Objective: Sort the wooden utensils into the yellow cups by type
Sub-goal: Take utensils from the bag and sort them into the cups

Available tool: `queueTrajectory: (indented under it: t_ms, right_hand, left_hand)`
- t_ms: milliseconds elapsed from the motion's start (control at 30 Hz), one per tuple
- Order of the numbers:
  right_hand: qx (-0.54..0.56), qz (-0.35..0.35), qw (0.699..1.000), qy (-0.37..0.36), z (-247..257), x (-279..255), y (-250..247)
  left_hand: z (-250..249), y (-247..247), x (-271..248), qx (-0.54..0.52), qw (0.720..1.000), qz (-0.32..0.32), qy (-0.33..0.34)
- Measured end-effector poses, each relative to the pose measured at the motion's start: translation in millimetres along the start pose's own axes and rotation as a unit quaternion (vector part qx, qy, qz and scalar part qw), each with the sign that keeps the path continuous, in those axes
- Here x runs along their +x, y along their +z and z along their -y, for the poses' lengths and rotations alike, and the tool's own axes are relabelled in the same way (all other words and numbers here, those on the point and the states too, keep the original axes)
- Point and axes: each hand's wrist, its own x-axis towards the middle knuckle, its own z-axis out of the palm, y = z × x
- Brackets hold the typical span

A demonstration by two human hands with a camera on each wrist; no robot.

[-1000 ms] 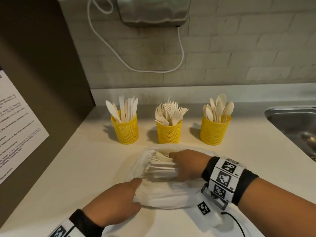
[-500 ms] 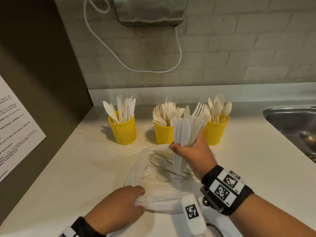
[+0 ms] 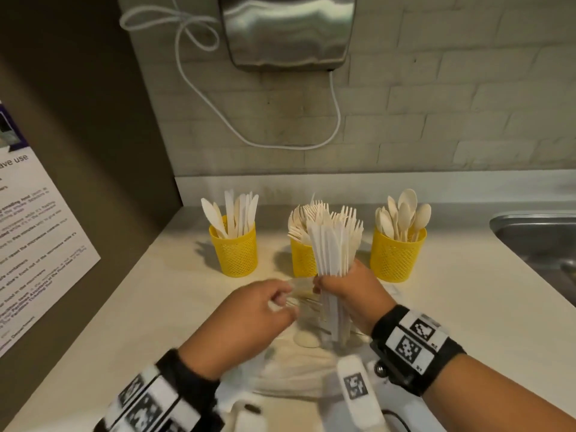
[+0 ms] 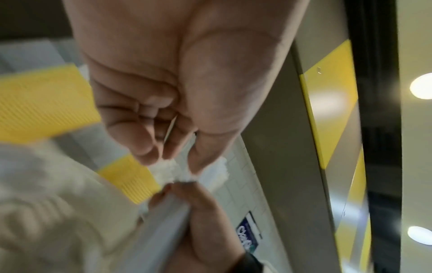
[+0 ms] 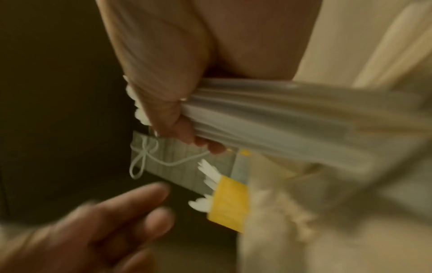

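Three yellow mesh cups stand in a row at the back of the counter: the knife cup [image 3: 233, 249] on the left, the fork cup [image 3: 301, 260] in the middle, the spoon cup [image 3: 396, 257] on the right. My right hand [image 3: 325, 286] grips a thick bundle of wooden knives [image 3: 332, 244] upright, in front of the fork cup; the right wrist view shows the same bundle [image 5: 268, 125] under curled fingers. My left hand [image 3: 280, 305], blurred, hovers just left of it with loosely curled fingers and nothing plainly in them. A white plastic bag [image 3: 293, 372] with leftover utensils lies below both hands.
A steel sink [image 3: 536, 238] is set into the counter at the right. A metal hand dryer [image 3: 286, 29] with a looped white cable hangs on the tiled wall above the cups. A dark side wall with a printed notice [image 3: 37, 244] closes off the left.
My right hand has pulled the knife bundle out of the bag and raised it upright. My left hand has let go of the bag and moved up toward the right hand.
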Motion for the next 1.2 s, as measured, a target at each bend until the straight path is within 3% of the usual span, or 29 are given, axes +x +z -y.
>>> queueTrajectory:
  t_ms: [100,233,367,667,900,967,1067,1200]
  right_hand:
    - [0.044,0.027,0.999,0.007,18,9,4]
    - [0.014,0.055,0.998,0.028,25,11,5]
    - [0.010,0.118,0.992,0.031,21,2,3]
    - [0.187,0.140,0.969,0.077,-2,6,-1]
    - [0.258,0.117,0.954,0.100,-3,8,-3]
    - [0.267,0.109,0.953,0.094,-1,9,-1]
    - [0.273,0.066,0.955,0.096,-2,12,-1]
    - [0.298,0.025,0.950,0.091,-5,16,-12]
  left_hand:
    - [-24,10,30,-0.152,0.988,0.025,-0.031]
    - [-29,27,57,-0.212,0.974,0.044,-0.066]
    - [-26,38,65,-0.302,0.947,0.011,-0.111]
    - [-13,38,76,-0.319,0.941,0.011,-0.112]
    - [-8,21,82,-0.346,0.931,-0.018,-0.113]
    - [-10,12,82,-0.324,0.941,-0.029,-0.090]
    - [-16,-17,85,-0.272,0.958,-0.084,-0.034]
    - [-13,-83,100,-0.182,0.950,-0.252,0.009]
